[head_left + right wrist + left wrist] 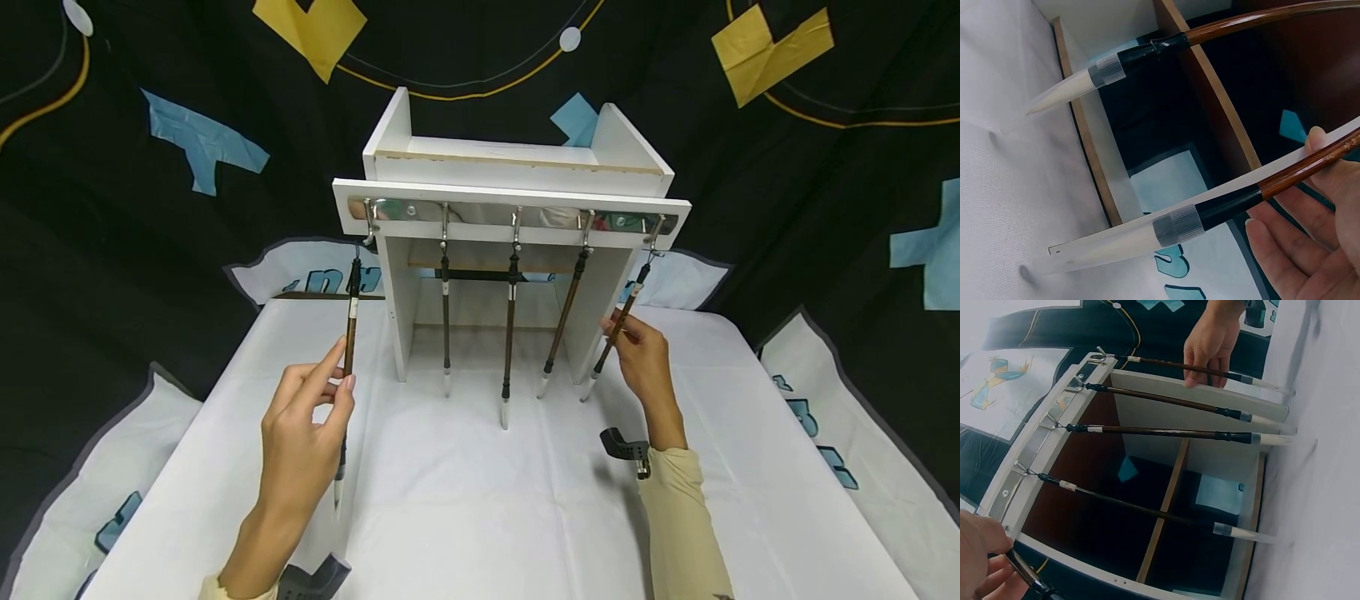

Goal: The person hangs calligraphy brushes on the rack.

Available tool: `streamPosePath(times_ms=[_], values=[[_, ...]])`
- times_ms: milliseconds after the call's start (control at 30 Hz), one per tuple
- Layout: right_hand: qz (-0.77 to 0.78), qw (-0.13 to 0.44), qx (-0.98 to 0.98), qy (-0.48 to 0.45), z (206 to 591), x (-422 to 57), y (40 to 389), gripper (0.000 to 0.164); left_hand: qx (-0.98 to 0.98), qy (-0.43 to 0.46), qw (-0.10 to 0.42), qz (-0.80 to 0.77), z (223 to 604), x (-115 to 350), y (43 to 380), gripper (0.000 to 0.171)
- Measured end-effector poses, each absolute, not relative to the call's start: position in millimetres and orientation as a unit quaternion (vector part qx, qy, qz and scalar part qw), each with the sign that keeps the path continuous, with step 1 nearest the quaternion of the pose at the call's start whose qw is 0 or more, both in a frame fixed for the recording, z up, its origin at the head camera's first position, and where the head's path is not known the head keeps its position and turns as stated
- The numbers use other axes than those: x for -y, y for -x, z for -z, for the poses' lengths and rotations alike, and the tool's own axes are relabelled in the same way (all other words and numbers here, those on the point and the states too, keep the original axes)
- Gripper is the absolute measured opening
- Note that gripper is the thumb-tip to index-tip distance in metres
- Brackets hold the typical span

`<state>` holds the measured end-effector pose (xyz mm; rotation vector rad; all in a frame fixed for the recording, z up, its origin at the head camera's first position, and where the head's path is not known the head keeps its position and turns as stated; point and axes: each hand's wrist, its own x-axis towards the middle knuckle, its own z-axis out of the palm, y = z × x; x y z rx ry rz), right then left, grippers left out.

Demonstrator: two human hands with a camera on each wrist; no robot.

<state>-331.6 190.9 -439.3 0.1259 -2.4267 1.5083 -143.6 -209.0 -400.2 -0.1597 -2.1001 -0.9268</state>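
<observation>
Several long brushes with brown handles, black collars and pale tips hang from hooks on a white wooden rack (510, 190). My left hand (303, 425) pinches the handle of the leftmost brush (352, 329) between thumb and fingers; in the left wrist view that brush runs down from the fingertips. At the other end, my right hand (643, 354) is behind the rightmost brush (621, 321). The right wrist view has its handle crossing in front of the loosely extended fingers (1285, 240); contact is hard to tell. Between the hands hang a middle brush (511, 321) and others.
A white cloth (465, 517) covers the table under the rack. Behind stands a black curtain (487, 58) with yellow and blue paper shapes. Lettered white panels (817, 425) flank the table. Each wrist carries a dark camera mount (622, 446).
</observation>
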Motion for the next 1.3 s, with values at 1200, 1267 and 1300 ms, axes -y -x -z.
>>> streamPosePath(times_ms=[1200, 1267, 1300], values=[[-0.522, 0.131, 0.842, -0.039, 439.9, -192.7, 333.5, 0.048, 0.853, 0.059, 0.41, 0.317, 392.8, 199.2, 150.1, 0.056], [-0.523, 0.13, 0.841, -0.038, 440.0, -192.7, 333.4, 0.049, 0.853, 0.06, 0.411, 0.316, 392.1, 199.0, 149.9, 0.057], [-0.523, 0.13, 0.841, -0.038, 440.0, -192.7, 333.3, 0.048, 0.853, 0.06, 0.411, 0.316, 391.9, 198.9, 149.8, 0.057]])
